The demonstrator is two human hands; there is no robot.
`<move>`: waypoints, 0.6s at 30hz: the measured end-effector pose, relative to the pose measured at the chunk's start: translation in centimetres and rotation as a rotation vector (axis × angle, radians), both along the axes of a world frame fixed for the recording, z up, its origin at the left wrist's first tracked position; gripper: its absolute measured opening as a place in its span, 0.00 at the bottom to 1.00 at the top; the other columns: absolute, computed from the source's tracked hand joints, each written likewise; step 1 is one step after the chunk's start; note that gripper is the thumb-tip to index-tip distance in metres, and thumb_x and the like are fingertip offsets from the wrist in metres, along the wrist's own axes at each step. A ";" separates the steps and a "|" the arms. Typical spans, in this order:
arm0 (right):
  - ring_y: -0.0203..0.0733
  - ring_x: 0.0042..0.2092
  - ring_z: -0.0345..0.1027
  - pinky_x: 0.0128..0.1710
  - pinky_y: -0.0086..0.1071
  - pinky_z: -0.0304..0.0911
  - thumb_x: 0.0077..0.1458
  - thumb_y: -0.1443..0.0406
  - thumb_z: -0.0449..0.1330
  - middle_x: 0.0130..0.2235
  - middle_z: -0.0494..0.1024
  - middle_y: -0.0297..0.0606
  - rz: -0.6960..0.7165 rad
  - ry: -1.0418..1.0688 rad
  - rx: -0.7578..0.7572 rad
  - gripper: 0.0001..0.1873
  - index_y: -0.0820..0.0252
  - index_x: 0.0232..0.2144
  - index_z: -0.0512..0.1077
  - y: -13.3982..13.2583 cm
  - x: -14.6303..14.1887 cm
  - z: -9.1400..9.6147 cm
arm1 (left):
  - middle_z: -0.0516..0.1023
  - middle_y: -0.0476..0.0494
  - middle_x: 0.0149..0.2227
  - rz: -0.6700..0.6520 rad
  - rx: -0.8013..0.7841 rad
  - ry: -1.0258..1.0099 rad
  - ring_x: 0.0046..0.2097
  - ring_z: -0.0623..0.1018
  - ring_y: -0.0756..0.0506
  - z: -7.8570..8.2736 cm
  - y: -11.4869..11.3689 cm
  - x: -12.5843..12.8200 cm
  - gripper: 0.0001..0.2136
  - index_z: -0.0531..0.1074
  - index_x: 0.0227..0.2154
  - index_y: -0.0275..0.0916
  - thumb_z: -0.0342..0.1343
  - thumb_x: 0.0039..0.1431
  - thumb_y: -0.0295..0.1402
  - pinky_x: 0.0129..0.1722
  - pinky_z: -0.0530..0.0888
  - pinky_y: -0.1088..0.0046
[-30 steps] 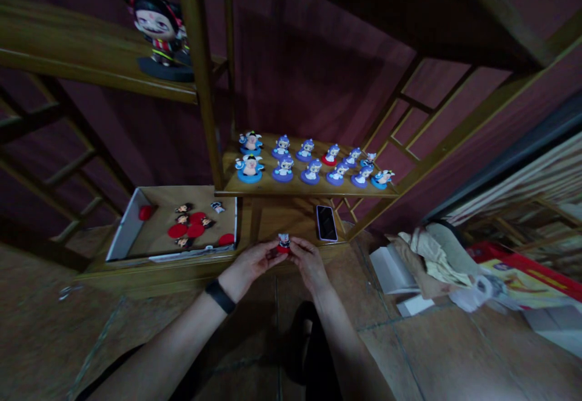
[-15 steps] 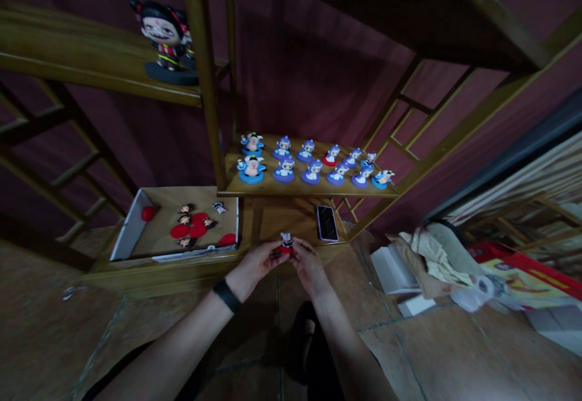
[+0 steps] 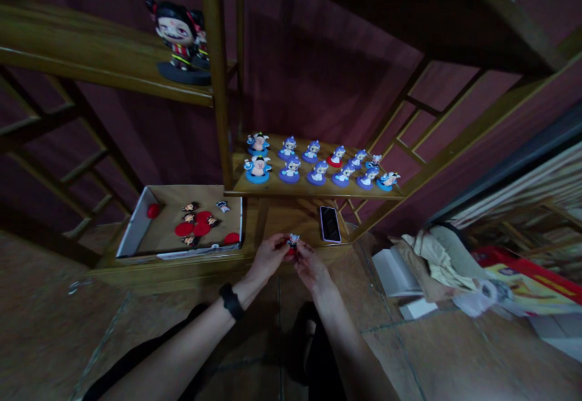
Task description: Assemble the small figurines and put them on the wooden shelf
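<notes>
A small figurine (image 3: 293,241) with a white-and-dark top and a red base is pinched between both hands, low in front of the shelves. My left hand (image 3: 270,256) closes on it from the left, thumb and fingers at its base. From the right, my right hand (image 3: 311,266) grips the same base with fingertips. Left of the hands lies an open cardboard box (image 3: 157,240) holding several loose dark-haired figure parts, a white-and-dark figure (image 3: 223,206) and flat red discs (image 3: 184,229). A smartphone (image 3: 330,224) rests on the lower shelf to the right.
Above the hands, a wooden shelf (image 3: 282,189) carries two rows of figurines on blue, purple and red bases. A larger black-haired figurine (image 3: 179,37) stands on the upper left shelf. White boxes (image 3: 394,272), cloth (image 3: 427,249) and a red-yellow package (image 3: 522,279) lie on the right.
The view has shifted slightly, so the shelves sit a little further right. Both hands still hold the figurine, and the left fingers have moved higher around its base.
</notes>
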State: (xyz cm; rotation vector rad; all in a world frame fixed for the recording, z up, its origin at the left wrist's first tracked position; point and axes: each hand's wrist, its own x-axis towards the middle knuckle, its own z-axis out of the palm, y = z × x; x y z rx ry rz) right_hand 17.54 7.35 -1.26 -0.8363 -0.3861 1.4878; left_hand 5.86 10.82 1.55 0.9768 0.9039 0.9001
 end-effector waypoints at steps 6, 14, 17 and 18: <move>0.35 0.33 0.68 0.34 0.29 0.63 0.43 0.64 0.65 0.33 0.77 0.34 -0.006 -0.037 0.040 0.06 0.59 0.27 0.74 -0.3 -0.1 0.1 | 0.77 0.45 0.30 0.013 0.262 0.256 0.31 0.76 0.48 -0.6 0.0 0.0 0.07 0.73 0.31 0.36 0.56 0.46 0.28 0.30 0.73 0.75; 0.37 0.34 0.69 0.33 0.29 0.64 0.42 0.63 0.64 0.35 0.78 0.36 -0.023 -0.047 -0.012 0.08 0.59 0.29 0.74 -0.2 -0.3 -0.4 | 0.78 0.43 0.31 -0.028 0.174 0.182 0.32 0.77 0.46 -1.0 0.4 0.0 0.08 0.73 0.31 0.35 0.57 0.45 0.30 0.30 0.73 0.74; 0.37 0.36 0.70 0.36 0.29 0.65 0.42 0.64 0.64 0.36 0.78 0.37 -0.038 -0.029 0.003 0.09 0.59 0.30 0.74 -0.2 -0.2 0.2 | 0.78 0.42 0.36 -0.027 0.101 0.076 0.35 0.77 0.46 -0.6 0.7 -0.1 0.12 0.72 0.35 0.35 0.58 0.45 0.30 0.32 0.74 0.73; 0.37 0.37 0.70 0.36 0.29 0.64 0.41 0.65 0.64 0.37 0.78 0.37 -0.036 -0.032 0.010 0.09 0.59 0.30 0.74 -0.2 -0.2 0.5 | 0.78 0.42 0.36 -0.027 0.081 0.053 0.35 0.77 0.46 -0.4 0.7 -0.1 0.11 0.72 0.35 0.35 0.58 0.45 0.30 0.32 0.74 0.73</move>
